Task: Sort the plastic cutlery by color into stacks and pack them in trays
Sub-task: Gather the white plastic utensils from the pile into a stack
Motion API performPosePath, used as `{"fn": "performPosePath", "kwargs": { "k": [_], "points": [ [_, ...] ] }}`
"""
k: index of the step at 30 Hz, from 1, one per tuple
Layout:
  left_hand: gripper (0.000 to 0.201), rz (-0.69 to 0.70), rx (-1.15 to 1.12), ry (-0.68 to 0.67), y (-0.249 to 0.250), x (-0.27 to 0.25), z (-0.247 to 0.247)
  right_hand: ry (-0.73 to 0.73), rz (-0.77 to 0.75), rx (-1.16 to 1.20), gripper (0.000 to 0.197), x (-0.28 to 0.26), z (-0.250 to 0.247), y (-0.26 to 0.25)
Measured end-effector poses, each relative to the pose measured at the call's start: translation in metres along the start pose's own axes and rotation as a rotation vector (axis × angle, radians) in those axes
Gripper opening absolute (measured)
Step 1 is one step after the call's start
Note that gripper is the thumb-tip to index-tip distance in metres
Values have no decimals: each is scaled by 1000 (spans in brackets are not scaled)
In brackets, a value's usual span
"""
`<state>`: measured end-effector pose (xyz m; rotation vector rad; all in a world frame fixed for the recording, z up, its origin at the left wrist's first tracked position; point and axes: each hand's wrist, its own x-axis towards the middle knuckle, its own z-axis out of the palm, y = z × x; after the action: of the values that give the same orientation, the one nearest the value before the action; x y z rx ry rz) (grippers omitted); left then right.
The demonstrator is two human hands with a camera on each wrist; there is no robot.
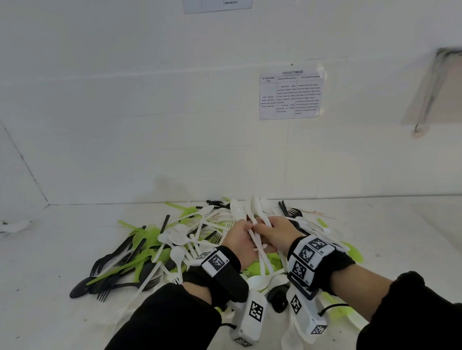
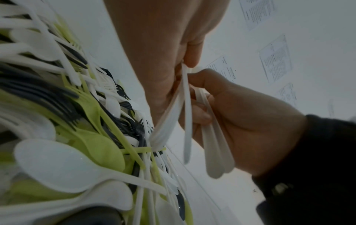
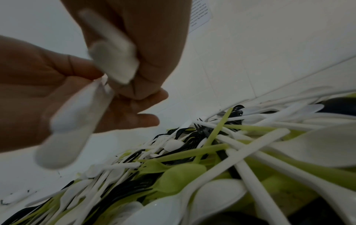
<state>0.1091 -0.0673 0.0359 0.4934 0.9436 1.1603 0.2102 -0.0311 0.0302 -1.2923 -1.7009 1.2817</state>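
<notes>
At the left of the counter (image 1: 39, 270), black and green pieces spill from the mixed cutlery pile (image 1: 175, 249), still unsorted. Over its middle the left hand (image 1: 240, 239) and right hand (image 1: 276, 233) meet, both pinching the handles of a bunch of white spoons (image 1: 247, 209), probably to square one colour's stack. No tray shows.

Smooth matt plastic cutlery (image 1: 191, 248) in white, lime and black, glossy white tiled counter (image 1: 420, 243), printed paper sheets (image 1: 291, 95) on the wall, black cloth sleeves (image 1: 158, 330).
</notes>
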Motion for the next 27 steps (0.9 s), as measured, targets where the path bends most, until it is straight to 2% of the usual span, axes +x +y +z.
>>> {"fn": "performPosePath", "kwargs": {
  "k": [6, 9, 12, 17, 22, 27],
  "points": [
    [35, 38, 14, 62, -6, -2, -3, -29, -27, -31, 28, -7, -9, 5],
    [29, 36, 33, 55, -11, -5, 4, -102, -37, -79, 28, -11, -4, 6],
    [28, 29, 58, 80, -12, -4, 6, -106, -43, -106, 26, -13, 3, 5],
    [38, 50, 117, 109, -10, -6, -2, -26, 32, -35, 31, -10, 15, -1],
    [33, 58, 45, 114, -4, -3, -13, 46, -30, -223, 35, -5, 25, -6],
    [46, 47, -27, 79, 3, -4, -20, 122, -20, -215, 25, 0, 35, -8]
  ]
}}
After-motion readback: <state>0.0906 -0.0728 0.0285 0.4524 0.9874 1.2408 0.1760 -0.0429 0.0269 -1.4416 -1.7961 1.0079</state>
